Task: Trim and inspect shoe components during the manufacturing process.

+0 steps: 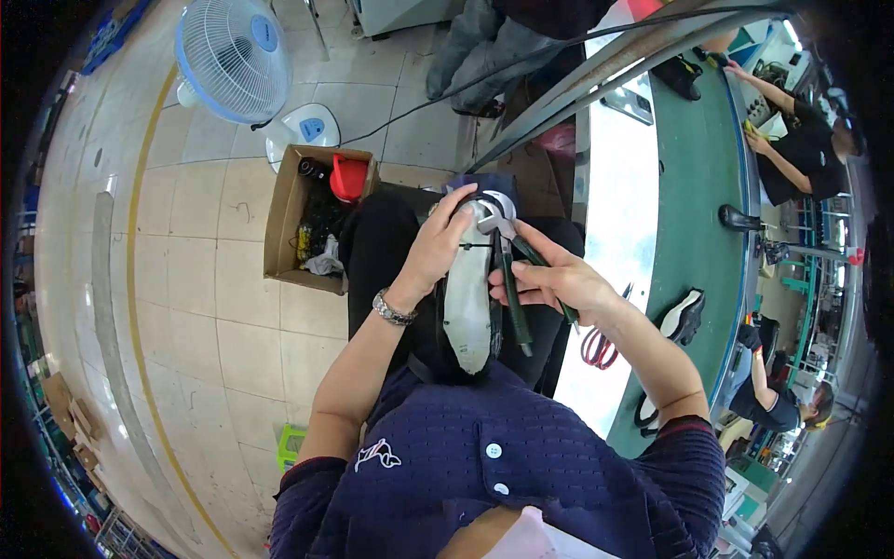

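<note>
A shoe upper point(467, 307) lies bottom up across my lap, its pale underside facing me and dark edges around it. My left hand point(434, 244) is closed around the far left end of the shoe, fingers over the rim. In my right hand point(566, 279) are pincers point(515, 296) with dark green handles, one handle against the palm and the other near the fingertips. The metal head of the pincers sits at the shoe's far end, close to my left fingers. Whether the jaws grip the shoe's edge I cannot make out.
An open cardboard box point(276, 240) with a red container point(348, 177) stands on the floor at left, beyond it a blue-white fan point(235, 58). At right runs a green conveyor belt point(687, 200) with several shoes. A metal bar point(582, 82) slants at far right. Co-workers point(801, 154) sit across.
</note>
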